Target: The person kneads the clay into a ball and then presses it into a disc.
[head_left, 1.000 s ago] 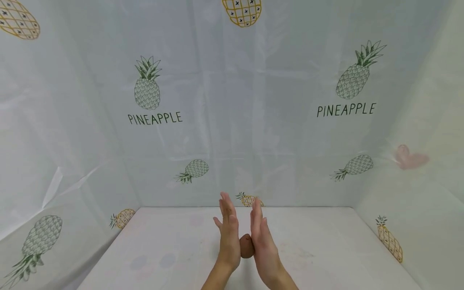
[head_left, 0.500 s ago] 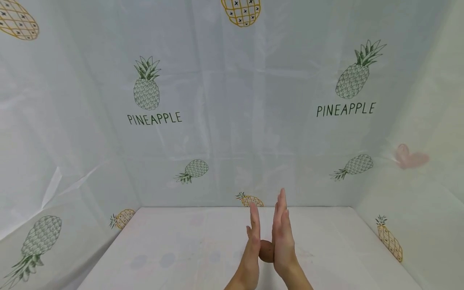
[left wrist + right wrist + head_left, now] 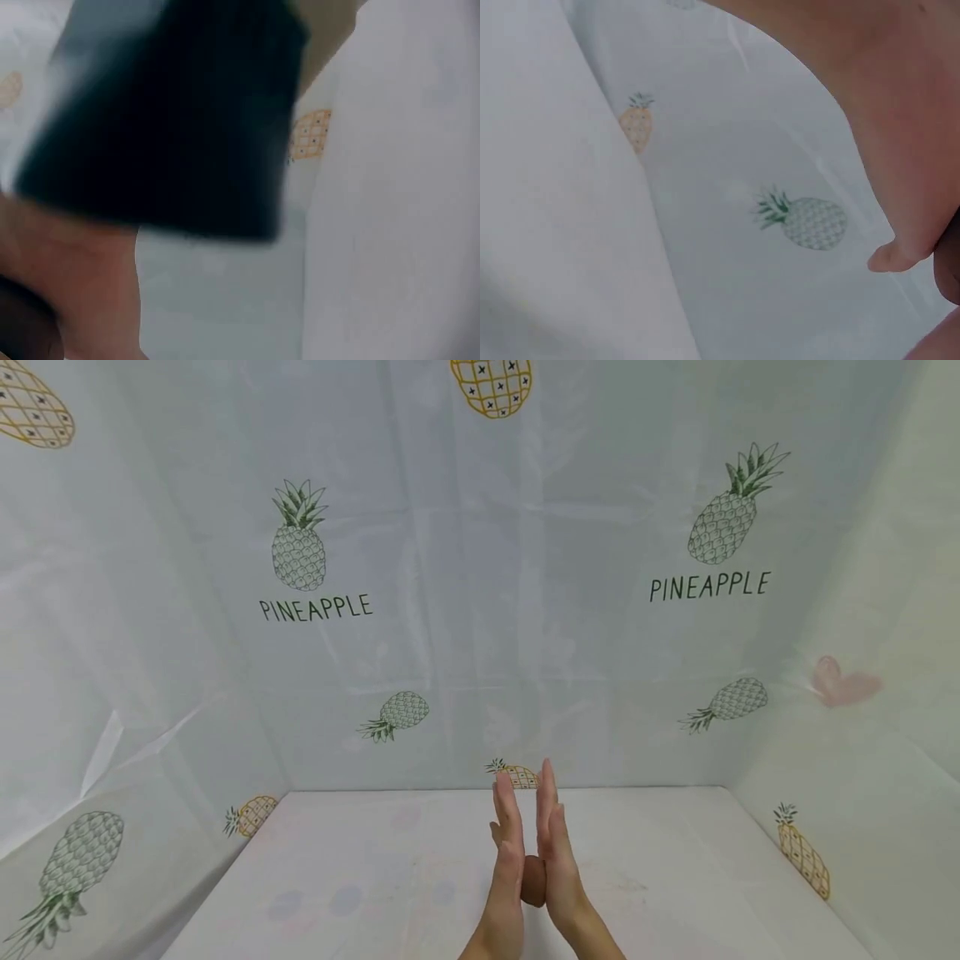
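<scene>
In the head view a brown ball, which looks like modelling clay, sits between my two palms above the table. My left hand presses it from the left with straight fingers pointing up and away. From the other side the flat palm of my right hand presses against it, fingers extended too. The left wrist view has part of my left hand and the dark edge of the ball. At the right wrist view's right edge, the ball shows beside my right hand.
A white-topped table lies under the hands, with faint stains on it. A pale curtain printed with pineapples encloses the back and sides. Something dark and blurred blocks much of the left wrist view.
Both hands, with the ball between them, shifted right and then partly back left. The palms slide against each other, and the ball has turned and looks taller than half a second ago.
</scene>
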Available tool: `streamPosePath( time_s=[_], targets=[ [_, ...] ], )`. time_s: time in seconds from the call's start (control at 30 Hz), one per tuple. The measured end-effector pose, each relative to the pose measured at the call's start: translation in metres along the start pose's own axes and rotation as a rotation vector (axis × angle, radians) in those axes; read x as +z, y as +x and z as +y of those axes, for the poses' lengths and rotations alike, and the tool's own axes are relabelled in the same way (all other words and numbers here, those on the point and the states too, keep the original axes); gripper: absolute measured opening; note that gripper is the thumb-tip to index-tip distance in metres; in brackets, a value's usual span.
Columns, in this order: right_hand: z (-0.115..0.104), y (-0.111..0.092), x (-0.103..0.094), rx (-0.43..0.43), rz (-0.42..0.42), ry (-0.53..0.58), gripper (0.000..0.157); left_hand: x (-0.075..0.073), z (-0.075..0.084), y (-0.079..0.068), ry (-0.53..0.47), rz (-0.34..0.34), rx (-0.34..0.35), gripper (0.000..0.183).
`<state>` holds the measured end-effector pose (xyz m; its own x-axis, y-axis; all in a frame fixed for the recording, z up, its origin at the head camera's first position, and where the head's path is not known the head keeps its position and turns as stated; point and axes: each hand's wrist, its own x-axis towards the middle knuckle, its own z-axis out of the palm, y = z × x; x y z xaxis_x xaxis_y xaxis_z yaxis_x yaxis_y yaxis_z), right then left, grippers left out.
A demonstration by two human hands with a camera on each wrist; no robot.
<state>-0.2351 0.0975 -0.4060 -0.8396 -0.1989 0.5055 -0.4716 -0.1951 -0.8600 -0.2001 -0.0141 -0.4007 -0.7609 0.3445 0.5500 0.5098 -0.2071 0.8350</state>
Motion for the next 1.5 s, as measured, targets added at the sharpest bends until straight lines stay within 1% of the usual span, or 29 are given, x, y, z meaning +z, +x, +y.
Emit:
streamPosePath(
  time_s=[0.1,0.2,0.27,0.33,0.47,0.57,0.63,0.7,0.8,0.87,0.93,1.0,1.17,1.3,1.37,1.43,1.5],
  targets=[
    [0.002,-0.002,0.007,0.008,-0.108,0.049,0.056,-0.007,-0.006,0.005,0.014,0.033,0.042,0.057],
    [0.001,-0.004,0.01,0.026,-0.19,0.109,0.057,-0.014,-0.014,0.011,-0.002,0.053,0.055,0.057],
    [-0.001,-0.005,0.011,0.044,-0.231,0.144,0.059,-0.02,-0.019,0.014,0.008,0.075,0.057,0.057],
    [-0.003,-0.005,0.011,0.071,-0.265,0.171,0.06,-0.024,-0.022,0.017,0.013,0.093,0.043,0.058],
    [-0.007,-0.004,0.012,0.112,-0.307,0.199,0.06,-0.032,-0.027,0.021,0.069,0.129,0.053,0.06],
    [-0.009,-0.004,0.013,0.127,-0.3,0.194,0.059,-0.034,-0.032,0.023,0.136,0.159,0.071,0.061],
    [-0.011,-0.005,0.012,0.13,-0.274,0.174,0.058,-0.034,-0.036,0.024,0.196,0.183,0.086,0.061],
    [-0.014,-0.006,0.011,0.128,-0.23,0.148,0.058,-0.032,-0.041,0.024,0.258,0.201,0.098,0.061],
    [-0.021,-0.008,0.008,0.1,-0.149,0.107,0.058,-0.026,-0.047,0.023,0.331,0.198,0.109,0.061],
    [-0.026,-0.009,0.006,0.067,-0.102,0.095,0.059,-0.022,-0.05,0.021,0.352,0.176,0.11,0.06],
    [-0.03,-0.008,0.003,0.032,-0.063,0.095,0.059,-0.017,-0.051,0.019,0.335,0.131,0.117,0.06],
    [-0.033,-0.008,0.0,-0.001,-0.03,0.101,0.059,-0.013,-0.051,0.017,0.283,0.07,0.126,0.059],
    [-0.038,-0.004,-0.011,-0.087,0.051,0.122,0.06,-0.006,-0.044,0.011,0.079,-0.112,0.109,0.058],
    [-0.039,-0.002,-0.018,-0.165,0.145,0.117,0.062,0.0,-0.037,0.008,0.012,-0.218,0.112,0.059],
    [-0.038,-0.001,-0.021,-0.201,0.18,0.101,0.063,0.003,-0.032,0.007,-0.007,-0.257,0.084,0.06],
    [-0.037,0.0,-0.023,-0.221,0.203,0.085,0.062,0.005,-0.026,0.004,-0.022,-0.281,0.074,0.058],
    [-0.034,0.0,-0.024,-0.224,0.197,0.08,0.061,0.007,-0.021,-0.001,-0.035,-0.287,0.084,0.057]
  ],
)
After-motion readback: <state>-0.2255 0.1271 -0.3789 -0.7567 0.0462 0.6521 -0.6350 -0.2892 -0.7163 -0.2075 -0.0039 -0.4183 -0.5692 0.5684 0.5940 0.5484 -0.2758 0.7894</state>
